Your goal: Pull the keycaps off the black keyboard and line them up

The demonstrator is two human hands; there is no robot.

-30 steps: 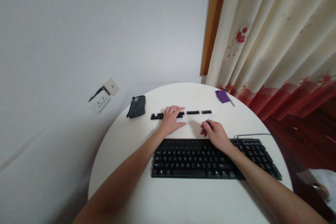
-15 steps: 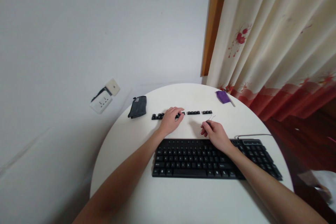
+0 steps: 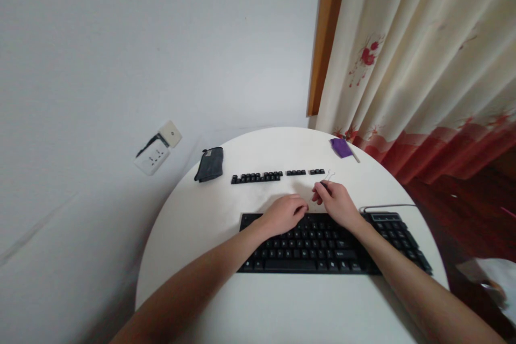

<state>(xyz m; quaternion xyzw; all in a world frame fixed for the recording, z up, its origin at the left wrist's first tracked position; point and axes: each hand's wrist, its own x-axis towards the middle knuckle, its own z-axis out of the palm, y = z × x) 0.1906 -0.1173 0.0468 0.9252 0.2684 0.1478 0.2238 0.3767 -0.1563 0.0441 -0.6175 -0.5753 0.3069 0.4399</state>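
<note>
"Status?"
"Right hand (image 3: 335, 201): fingers gripping the wire tool (image 3: 324, 184); left hand (image 3: 283, 214): fingers curled; on anything, I can't tell."
"Keyboard (image 3: 302, 245)?"
"On the counter (image 3: 282, 303), below both hands; keycaps (image 3: 258, 178) lie beyond."

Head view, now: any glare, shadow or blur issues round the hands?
Head view: no harsh glare on the table; soft shadow beside the left hand; legends on the keyboard mostly too small and soft to read; wire tool in the right hand has thin prongs, faint against white.
</note>
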